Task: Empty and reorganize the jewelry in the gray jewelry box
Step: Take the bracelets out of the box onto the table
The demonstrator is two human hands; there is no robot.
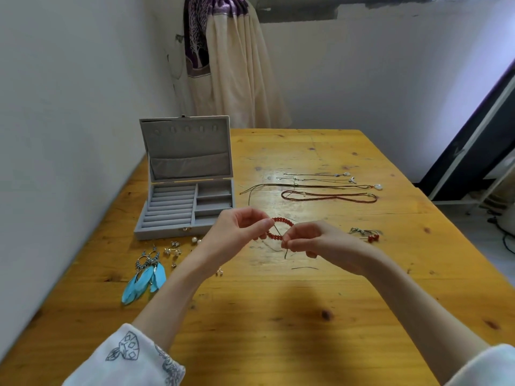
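Note:
The gray jewelry box (178, 215) stands open at the table's left, lid upright, its ring rolls and compartments showing nothing inside. A red bead bracelet (281, 220) hangs just above the table between my hands. My left hand (237, 229) pinches its left side and my right hand (309, 238) pinches its cord ends at the right. Blue feather earrings (146, 277) and several small stud earrings (174, 250) lie in front of the box. Several necklaces (328, 188) lie stretched out in rows to the box's right.
A small bracelet with red beads (367, 235) lies right of my right hand. The wooden table (278, 316) meets a white wall on the left. A cream curtain (237, 79) hangs behind the table's far edge; a dark frame stands at the right.

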